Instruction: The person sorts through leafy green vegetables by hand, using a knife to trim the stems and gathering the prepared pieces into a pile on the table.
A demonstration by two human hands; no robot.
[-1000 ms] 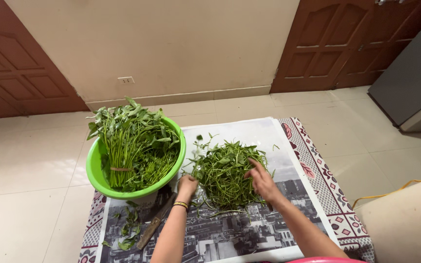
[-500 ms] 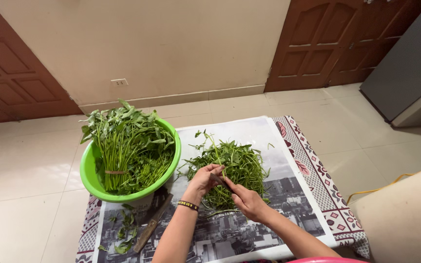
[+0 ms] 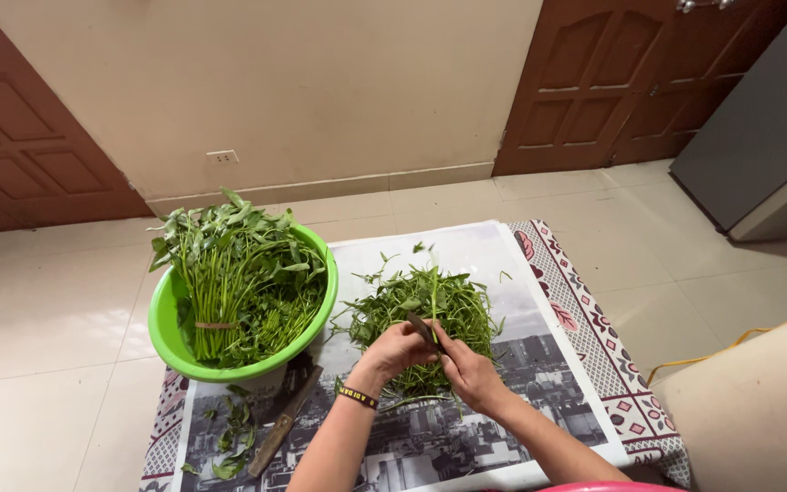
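The left hand [image 3: 398, 351] and the right hand [image 3: 466, 372] meet over the loose pile of greens [image 3: 425, 314], fingers curled together around a single stem [image 3: 433, 296] that stands up from between them. The left hand also seems to grip a small dark blade against the stem, though the view is too small to be sure. Both hands are closed on the stem, not spread.

The step in hand looks like trimming or splitting one stalk at a time, with the worked greens heaped on the sheet. The next move would call for a steady pull along the stem while the other hand keeps it taut, and care where the fingertips sit close to the edge.

To the left, a bright green basin [image 3: 170, 342] holds a banded bundle of stalks [image 3: 234, 278]. A wooden-handled knife [image 3: 286, 421] lies just below the basin, beside a few stray leaves.

Everything rests on a printed sheet [image 3: 466, 456] spread over a patterned mat [image 3: 585, 319] on a pale tiled floor [image 3: 38, 310]. A cream wall and brown wooden doors [image 3: 612, 82] close the room behind.
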